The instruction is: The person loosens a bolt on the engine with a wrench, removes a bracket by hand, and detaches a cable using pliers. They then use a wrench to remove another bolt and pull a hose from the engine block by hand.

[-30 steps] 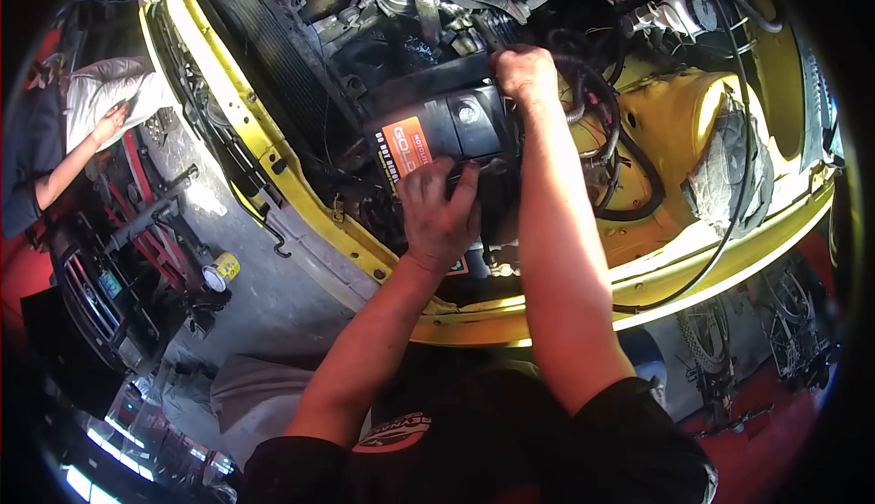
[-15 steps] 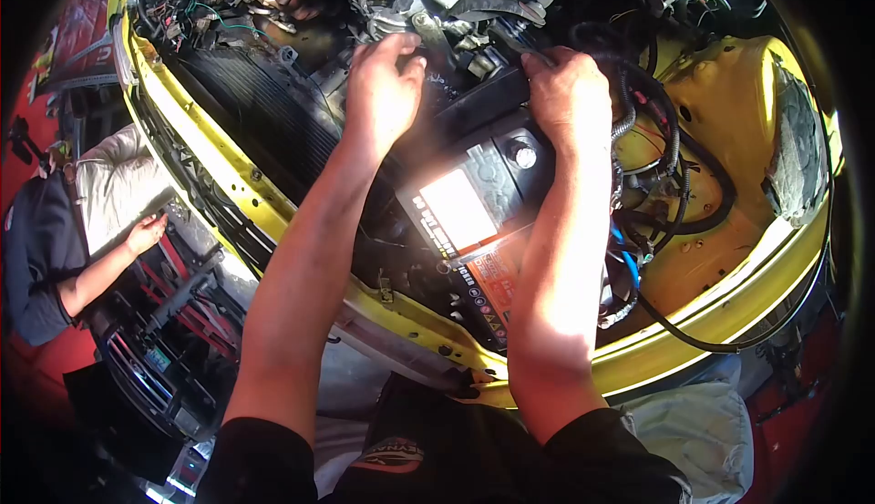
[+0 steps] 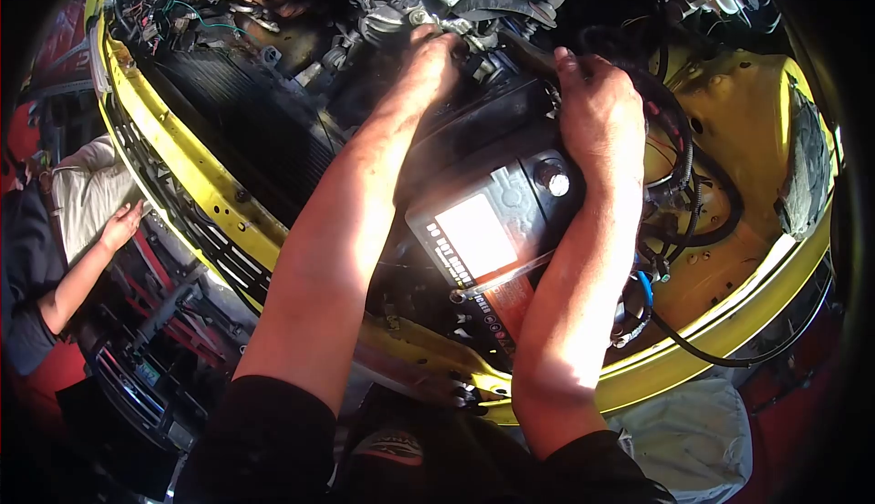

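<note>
My left hand [image 3: 433,65] reaches down among the metal engine parts [image 3: 392,25], its fingers curled and partly in shadow. What they grip, if anything, is hidden. On the other side, my right hand [image 3: 600,117] is closed at the far right end of a black box-like part [image 3: 483,117]; its fingertips and what lies in them are hard to see. Just below sits a car battery [image 3: 524,190] with a white and orange label and a round metal terminal [image 3: 552,178]. My right forearm covers part of it.
A yellow body rail [image 3: 196,153] runs in front, beside a dark radiator [image 3: 237,103]. Black hoses and cables [image 3: 720,194] loop at the right by the yellow inner wing [image 3: 729,103]. At left, another person's hand [image 3: 123,226] is near the car's front.
My left hand has moved right and slightly deeper among the engine parts. The right hand has shifted a little right and down in view. The camera view has shifted slightly.
</note>
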The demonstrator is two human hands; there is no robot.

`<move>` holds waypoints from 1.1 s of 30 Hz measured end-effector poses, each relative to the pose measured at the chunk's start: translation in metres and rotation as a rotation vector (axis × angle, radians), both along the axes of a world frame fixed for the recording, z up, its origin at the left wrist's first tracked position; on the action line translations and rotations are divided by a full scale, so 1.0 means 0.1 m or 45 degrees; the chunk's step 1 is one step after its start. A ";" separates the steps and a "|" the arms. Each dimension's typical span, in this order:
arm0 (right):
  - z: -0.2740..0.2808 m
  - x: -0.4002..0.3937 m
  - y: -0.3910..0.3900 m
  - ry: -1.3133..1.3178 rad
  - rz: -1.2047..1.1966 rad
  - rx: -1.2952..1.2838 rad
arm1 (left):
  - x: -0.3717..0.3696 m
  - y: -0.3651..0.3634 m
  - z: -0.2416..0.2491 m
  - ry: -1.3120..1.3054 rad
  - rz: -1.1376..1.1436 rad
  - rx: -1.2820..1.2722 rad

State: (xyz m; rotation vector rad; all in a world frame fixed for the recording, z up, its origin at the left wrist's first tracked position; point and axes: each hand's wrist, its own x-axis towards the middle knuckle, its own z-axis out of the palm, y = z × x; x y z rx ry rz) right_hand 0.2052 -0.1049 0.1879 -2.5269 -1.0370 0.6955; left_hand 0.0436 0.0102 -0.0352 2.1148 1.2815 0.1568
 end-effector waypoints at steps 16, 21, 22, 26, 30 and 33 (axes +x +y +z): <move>-0.01 0.00 0.01 0.007 0.081 -0.008 | 0.05 -0.01 -0.04 -0.135 -0.097 0.218; -0.07 0.07 0.01 0.032 0.049 0.004 | 0.01 -0.03 0.07 -0.172 -0.051 0.075; -0.09 0.08 0.00 0.057 0.023 0.019 | -0.02 -0.07 0.12 -0.205 -0.053 0.080; -0.12 0.07 0.00 0.066 -0.049 0.032 | 0.04 -0.05 0.07 -0.323 0.140 -0.122; -0.02 0.01 0.03 0.035 -0.017 0.017 | 0.07 -0.06 0.03 -0.406 0.139 -0.076; -0.03 0.00 0.02 -0.002 0.026 0.041 | 0.02 -0.09 0.11 -0.254 -0.013 0.153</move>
